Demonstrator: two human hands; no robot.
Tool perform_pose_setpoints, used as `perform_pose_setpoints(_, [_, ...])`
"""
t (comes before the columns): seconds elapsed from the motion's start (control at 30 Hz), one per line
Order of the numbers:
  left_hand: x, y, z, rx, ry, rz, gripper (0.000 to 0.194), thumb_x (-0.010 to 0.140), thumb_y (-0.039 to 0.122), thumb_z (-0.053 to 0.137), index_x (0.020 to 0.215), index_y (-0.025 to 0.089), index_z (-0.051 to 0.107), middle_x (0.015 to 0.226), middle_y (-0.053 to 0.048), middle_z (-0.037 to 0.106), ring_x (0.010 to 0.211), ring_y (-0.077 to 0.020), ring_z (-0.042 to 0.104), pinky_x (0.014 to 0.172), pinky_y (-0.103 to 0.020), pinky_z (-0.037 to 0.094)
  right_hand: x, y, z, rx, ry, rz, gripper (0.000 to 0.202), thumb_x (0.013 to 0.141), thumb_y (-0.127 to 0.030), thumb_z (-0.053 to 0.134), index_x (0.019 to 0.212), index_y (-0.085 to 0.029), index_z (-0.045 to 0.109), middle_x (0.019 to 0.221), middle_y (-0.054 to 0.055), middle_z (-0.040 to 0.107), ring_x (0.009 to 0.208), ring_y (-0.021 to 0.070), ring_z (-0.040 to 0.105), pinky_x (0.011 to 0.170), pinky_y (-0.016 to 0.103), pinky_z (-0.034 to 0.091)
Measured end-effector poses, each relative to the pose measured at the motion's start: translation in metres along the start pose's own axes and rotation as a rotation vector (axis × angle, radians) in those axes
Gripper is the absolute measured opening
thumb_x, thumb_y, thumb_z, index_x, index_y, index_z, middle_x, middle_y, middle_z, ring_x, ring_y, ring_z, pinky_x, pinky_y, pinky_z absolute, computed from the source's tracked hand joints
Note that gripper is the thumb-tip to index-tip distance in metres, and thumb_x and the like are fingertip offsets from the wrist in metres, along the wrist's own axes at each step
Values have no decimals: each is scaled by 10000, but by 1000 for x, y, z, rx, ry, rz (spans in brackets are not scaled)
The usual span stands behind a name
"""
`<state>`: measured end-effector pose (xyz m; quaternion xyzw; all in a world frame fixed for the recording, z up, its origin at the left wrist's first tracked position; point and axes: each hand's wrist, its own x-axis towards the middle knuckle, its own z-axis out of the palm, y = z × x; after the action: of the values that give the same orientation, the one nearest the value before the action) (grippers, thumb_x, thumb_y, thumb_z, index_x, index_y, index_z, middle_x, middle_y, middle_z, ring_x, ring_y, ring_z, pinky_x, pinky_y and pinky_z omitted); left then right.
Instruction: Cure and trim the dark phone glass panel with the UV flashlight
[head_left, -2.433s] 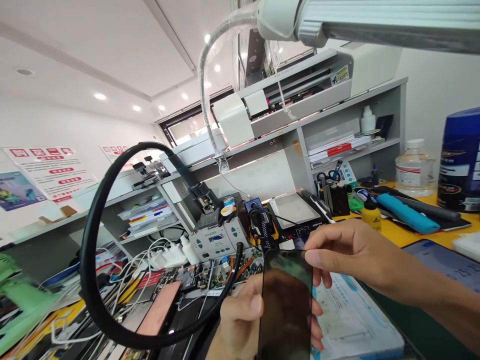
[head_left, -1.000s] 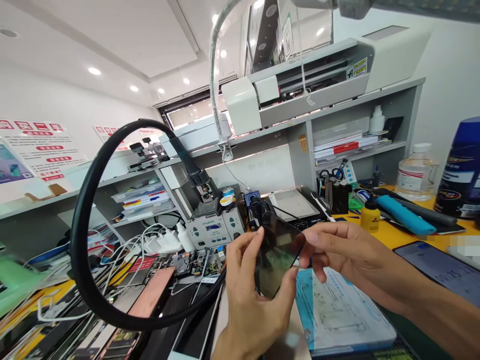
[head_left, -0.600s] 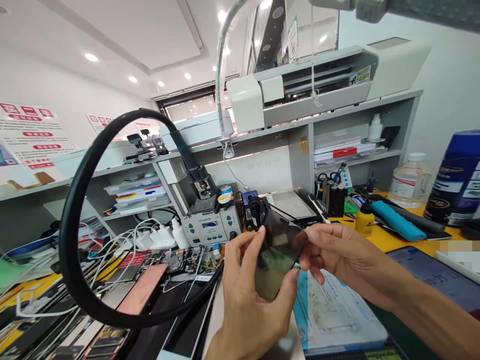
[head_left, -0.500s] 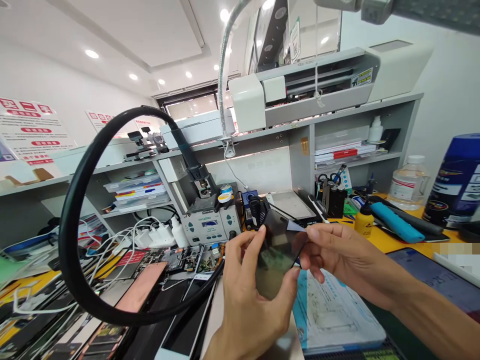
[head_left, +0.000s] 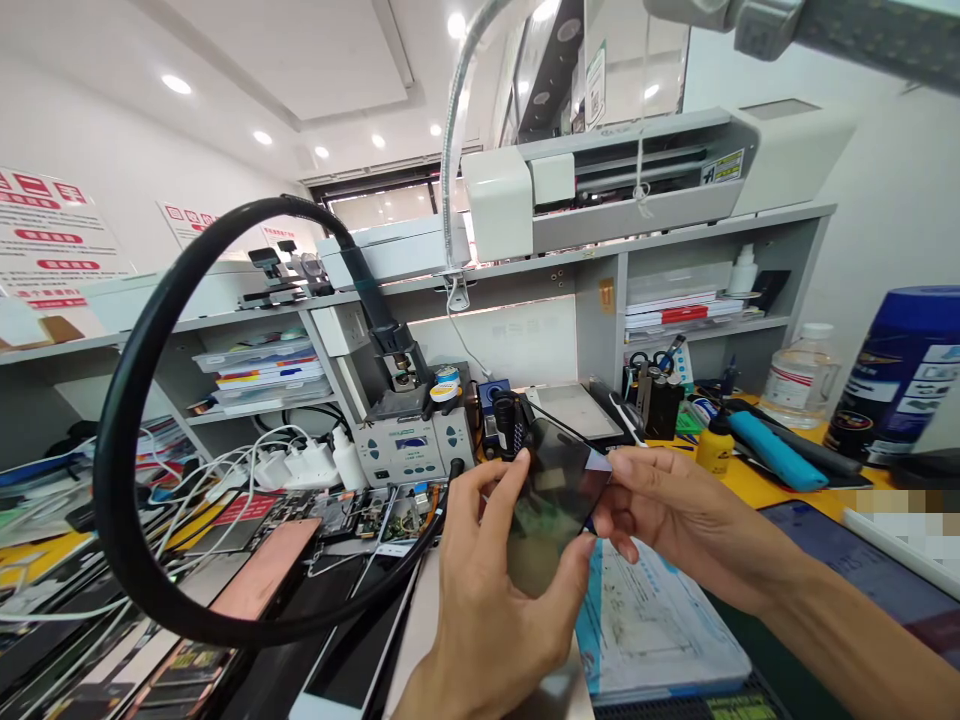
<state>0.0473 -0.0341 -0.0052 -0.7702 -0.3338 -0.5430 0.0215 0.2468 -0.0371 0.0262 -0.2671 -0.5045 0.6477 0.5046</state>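
Observation:
A dark, glossy phone screen (head_left: 553, 500) is held tilted up in front of me. My left hand (head_left: 495, 580) grips it by its edges, the thumb on the lower right and the fingers along the left. At its upper right corner, my right hand (head_left: 660, 510) pinches with thumb and forefinger, its other fingers curled below. A pale triangular patch (head_left: 598, 462) shows at that corner; whether it is a reflection or a lifted film I cannot tell. Beneath the hands lies a blue and white flat box (head_left: 660, 630).
A thick black hose (head_left: 112, 440) loops on the left before a grey control unit (head_left: 405, 450). Phones and parts, including a pinkish panel (head_left: 270, 570), crowd the left. At right stand a yellow bottle (head_left: 715, 446), a clear jug (head_left: 799, 380) and a blue can (head_left: 892, 380).
The camera view has shifted slightly, with background things displaced. Both hands keep nearly the same hold on the phone screen, and the pale corner patch has changed shape a little.

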Motion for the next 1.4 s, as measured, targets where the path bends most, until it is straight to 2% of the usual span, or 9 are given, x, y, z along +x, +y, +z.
perform_pose_setpoints(0.6, [0,0,0,17,2,22,636,847,236,719,1443,178,504,1243,-140,533,1148,-263,561,949,-412,518,0,-2,-1,-32,3,-36,304,944,-414,705,850,-126,727,720,77,707,648,121,629,567,198,488])
perform_pose_setpoints(0.93, [0,1,0,36,17,56,633,844,226,723,1438,177,508,1251,-151,539,1147,-274,570,929,-423,523,0,-3,-4,-23,-3,-58,280,943,-384,712,878,-117,766,716,77,706,654,124,654,546,180,509])
perform_pose_setpoints(1.4, [-1,5,0,59,66,94,651,817,220,748,1421,163,511,1209,-153,552,1102,-274,564,894,-429,527,2,3,-7,119,-75,-30,219,931,-326,725,886,-117,773,782,62,714,659,125,692,521,170,548])
